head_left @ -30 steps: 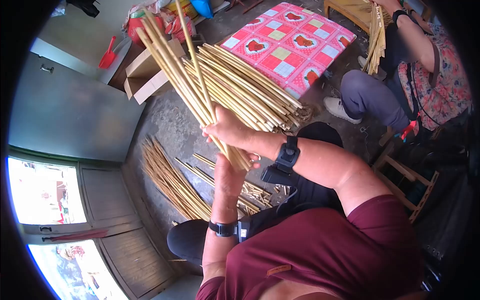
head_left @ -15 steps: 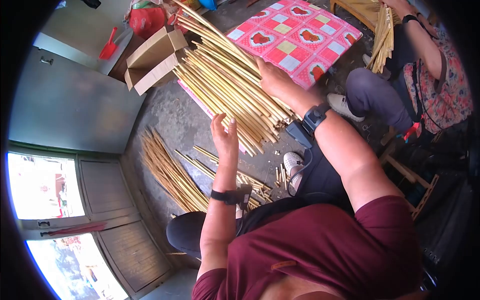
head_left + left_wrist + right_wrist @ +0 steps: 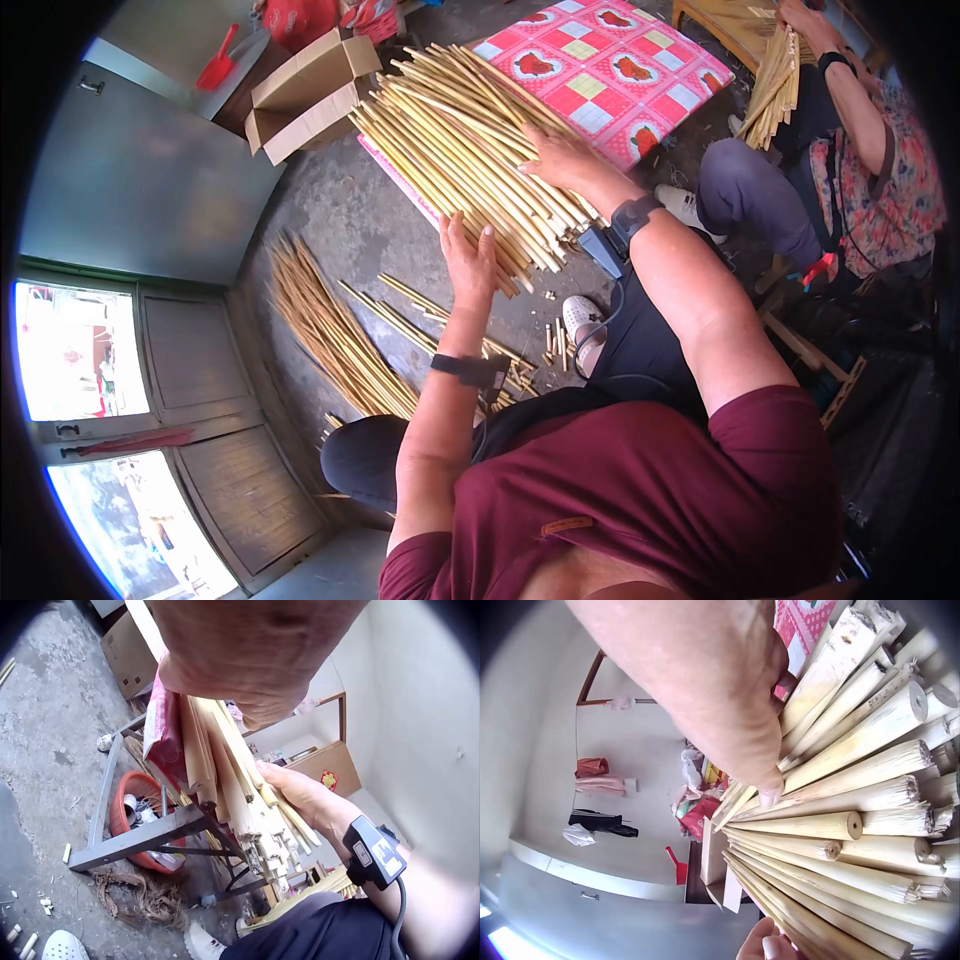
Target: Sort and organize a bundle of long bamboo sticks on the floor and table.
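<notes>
A wide pile of pale yellow stalks [image 3: 470, 160] lies on a low table with a pink cloth, its cut ends toward the wearer. My right hand [image 3: 565, 160] rests on the pile's right side, fingers extended over the stalks. At the pile's near left edge is my left hand [image 3: 468, 258], fingers straight and thumb raised. In the left wrist view, my right hand [image 3: 300, 791] lies beside the uneven cut ends. The right wrist view shows the thumb on top of the stalks [image 3: 900, 765], with fingertips of the left hand [image 3: 769, 941] at the lower edge.
A cardboard box [image 3: 310, 100] stands beyond the pile. On the floor lie a bundle of thin brown stalks [image 3: 335, 330] and short cut pieces [image 3: 558, 340]. Another person [image 3: 870, 190] sits at the right, holding stalks. An orange basket [image 3: 120, 802] is under the table.
Both hands held a bundle of stalks in the air over the floor. The bundle now lies on the pile, the hands have let go, and the left hand has moved up to the pile's edge.
</notes>
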Available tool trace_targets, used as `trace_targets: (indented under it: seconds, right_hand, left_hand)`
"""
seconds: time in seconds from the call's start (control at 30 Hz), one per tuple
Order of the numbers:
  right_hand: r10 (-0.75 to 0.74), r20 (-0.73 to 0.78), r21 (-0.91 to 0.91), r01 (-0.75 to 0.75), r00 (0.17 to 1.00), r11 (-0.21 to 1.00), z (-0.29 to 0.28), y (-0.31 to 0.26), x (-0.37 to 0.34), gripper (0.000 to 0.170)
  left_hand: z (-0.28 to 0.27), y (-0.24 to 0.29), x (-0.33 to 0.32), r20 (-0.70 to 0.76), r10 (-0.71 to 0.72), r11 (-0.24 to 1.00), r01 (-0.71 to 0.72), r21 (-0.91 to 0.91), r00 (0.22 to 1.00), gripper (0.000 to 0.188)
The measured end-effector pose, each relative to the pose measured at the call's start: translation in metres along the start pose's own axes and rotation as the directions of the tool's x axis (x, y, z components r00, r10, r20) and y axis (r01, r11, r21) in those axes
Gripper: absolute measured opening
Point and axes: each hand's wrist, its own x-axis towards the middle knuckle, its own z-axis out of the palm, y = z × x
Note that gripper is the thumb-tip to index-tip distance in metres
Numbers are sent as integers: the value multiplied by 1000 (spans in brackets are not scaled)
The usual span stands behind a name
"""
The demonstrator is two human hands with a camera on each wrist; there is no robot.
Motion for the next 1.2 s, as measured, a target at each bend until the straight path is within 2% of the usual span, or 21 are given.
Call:
trace_targets:
  seconds: [0.1,0.13,0.23,0.37,0.5,0.53,0.67,0.77,0.8,0.93,1.03,1.17,1.2]
  right_hand:
    - [46,62,101,-52,997,994,-4,7,7,64]
    - [49,35,93,-52,998,994,-4,10,7,59]
    - [95,30,116,-98,995,988,-9,22,17,55]
    - [135,-153,-13,-139,979,990,-12,39,13,51]
    - [354,87,91,-361,931,928,-22,53,14,61]
    - [330,115,97,-342,937,935,-18,59,13,71]
    - [287,111,85,-297,952,951,-13,66,10,75]
    - [279,116,106,-291,953,951,-15,60,9,77]
    - [281,106,116,-293,954,949,-14,58,9,78]
    - [305,94,147,-316,948,937,-12,55,12,79]
    - [319,128,167,-338,939,926,-10,58,17,82]
    - [343,83,108,-351,936,930,-7,55,21,78]
    - [363,61,78,-367,930,927,-8,50,21,77]
  left_hand:
    - [-3,-3,0,-5,6,1000,-6,-16,1000,53]
    - [-3,-4,-1,-6,10,1000,-10,-20,1000,52]
    - [-3,-4,-3,11,-7,1000,7,24,1000,49]
    - [-3,-6,-4,2,11,1000,-11,-10,1000,45]
    - [-6,-9,-4,14,0,1000,0,-12,1000,45]
    - [-6,-10,-3,14,9,1000,-9,8,1000,45]
    - [-5,-8,-2,8,-16,1000,16,-7,1000,47]
    - [-9,8,1,89,-44,999,42,17,995,49]
    - [-8,5,3,96,-13,1000,11,19,995,50]
    - [-13,-3,7,91,-58,998,57,11,994,46]
    - [-24,7,4,85,-89,994,94,-63,992,43]
    - [-19,-15,4,-51,98,995,-97,18,994,37]
    - [-17,-24,5,-73,96,995,-94,39,993,36]
